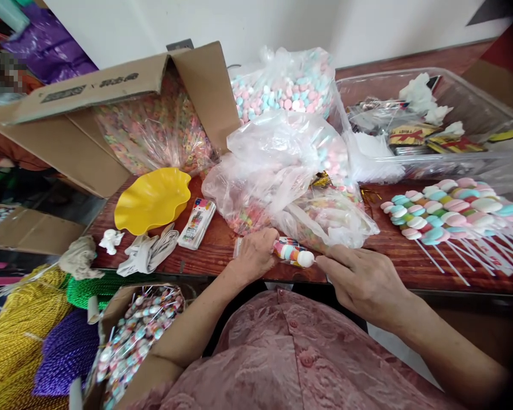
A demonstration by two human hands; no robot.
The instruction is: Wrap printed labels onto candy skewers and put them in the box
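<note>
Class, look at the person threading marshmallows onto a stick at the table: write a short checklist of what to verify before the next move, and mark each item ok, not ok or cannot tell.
1. Left hand grips the marshmallow skewer: ok.
2. Right hand has its fingertips at the skewer's white end piece: ok.
3. Stick visible beyond that piece: cannot tell, the right hand hides it.
4. Supply within reach: ok, the open plastic bag of candies lies just behind the hands.
5. Finished skewers lie together on the table, to the right: ok.
6. Yellow dish holds pieces: cannot tell, its inside faces away.
</note>
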